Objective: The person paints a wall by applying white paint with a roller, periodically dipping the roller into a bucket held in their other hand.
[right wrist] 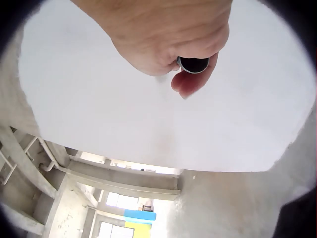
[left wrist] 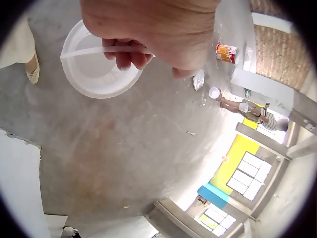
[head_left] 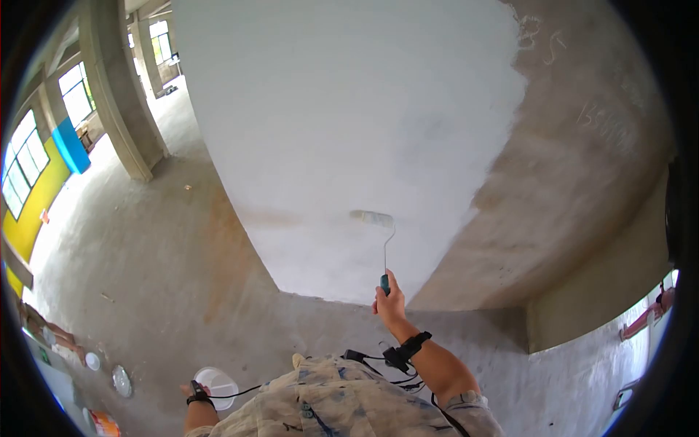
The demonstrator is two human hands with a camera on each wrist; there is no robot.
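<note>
My right hand [head_left: 389,297] grips the teal handle [head_left: 384,283] of a paint roller, whose white sleeve [head_left: 371,218] lies against the painted white part of the wall [head_left: 349,109]. From the right wrist view the fingers [right wrist: 190,82] curl round the handle's dark butt end [right wrist: 193,64]. Low at my left side, my left hand [head_left: 194,393] holds a white plastic bucket [head_left: 217,383] by its thin handle. The left wrist view shows the fingers [left wrist: 130,55] hooked over that white handle [left wrist: 79,52], with the bucket [left wrist: 94,74] hanging beneath.
Bare grey plaster [head_left: 582,160] lies to the right of the white patch. The concrete floor [head_left: 145,277] spreads left, with a paint can [left wrist: 226,53], lids [head_left: 121,381] and a small white tub [left wrist: 214,92] near the left edge. A concrete column [head_left: 120,95] stands at upper left.
</note>
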